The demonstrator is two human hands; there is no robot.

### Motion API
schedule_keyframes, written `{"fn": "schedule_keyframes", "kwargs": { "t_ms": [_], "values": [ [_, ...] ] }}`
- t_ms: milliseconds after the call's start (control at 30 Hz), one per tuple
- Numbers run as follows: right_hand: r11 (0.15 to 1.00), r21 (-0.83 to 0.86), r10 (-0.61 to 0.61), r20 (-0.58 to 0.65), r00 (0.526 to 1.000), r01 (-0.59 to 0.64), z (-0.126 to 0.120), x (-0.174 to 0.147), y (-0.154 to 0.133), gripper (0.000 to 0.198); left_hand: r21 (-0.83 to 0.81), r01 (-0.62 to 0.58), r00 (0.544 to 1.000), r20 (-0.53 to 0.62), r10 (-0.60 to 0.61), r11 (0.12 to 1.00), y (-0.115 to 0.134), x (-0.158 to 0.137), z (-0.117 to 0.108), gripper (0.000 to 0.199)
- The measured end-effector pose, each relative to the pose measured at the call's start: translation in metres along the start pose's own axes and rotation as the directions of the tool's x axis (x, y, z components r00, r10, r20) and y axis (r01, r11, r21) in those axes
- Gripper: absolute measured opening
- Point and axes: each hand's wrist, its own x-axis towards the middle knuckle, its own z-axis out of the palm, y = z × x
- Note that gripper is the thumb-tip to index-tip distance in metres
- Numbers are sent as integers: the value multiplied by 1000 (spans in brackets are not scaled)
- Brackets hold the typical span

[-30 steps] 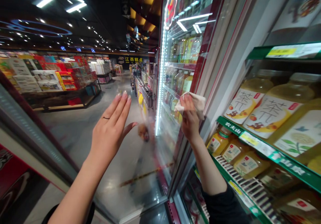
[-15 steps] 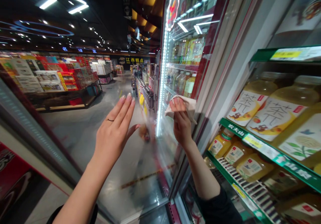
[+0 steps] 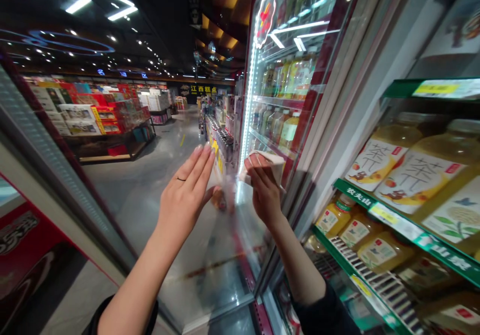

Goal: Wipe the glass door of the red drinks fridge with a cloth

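My right hand (image 3: 267, 192) presses a white cloth (image 3: 276, 167) against the glass door (image 3: 202, 255), close to the door's right-hand frame. The fingers lie over the cloth, and part of it sticks out to their right. My left hand (image 3: 183, 190) is held up flat in front of the same glass, fingers straight and together, thumb apart, a thin dark ring on one finger. It holds nothing. Whether its palm touches the glass, I cannot tell.
Right of the door, drink bottles (image 3: 422, 167) stand on fridge shelves with green price strips (image 3: 408, 230). Through the glass show another lit drinks cooler (image 3: 287, 100), a display of boxed goods (image 3: 101, 120) and the shop floor. A red panel (image 3: 26, 255) is at lower left.
My right hand has slid a little left with the cloth. My left hand has moved right, so the two hands are closer together. The view has shifted slightly.
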Motion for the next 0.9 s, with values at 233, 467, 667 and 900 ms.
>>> {"fn": "schedule_keyframes", "kwargs": {
  "t_ms": [233, 467, 667, 900],
  "values": [
    [998, -12, 67, -46, 997, -67, -7, 17, 7, 72, -13, 5, 1000, 27, -4, 1000, -1, -1, 1, 99],
    [1000, -17, -15, 69, 997, 16, 10, 19, -24, 64, -12, -5, 1000, 8, 5, 1000, -3, -1, 2, 65],
    [996, -69, 46, -27, 999, -48, 0, 5, -5, 70, -53, 27, 997, 68, -23, 998, -2, 0, 1, 64],
    [998, -28, 54, 89, 995, -52, 22, 38, -46, 72, -84, -10, 1000, 2, 10, 996, -9, 0, 9, 103]
  ]
}}
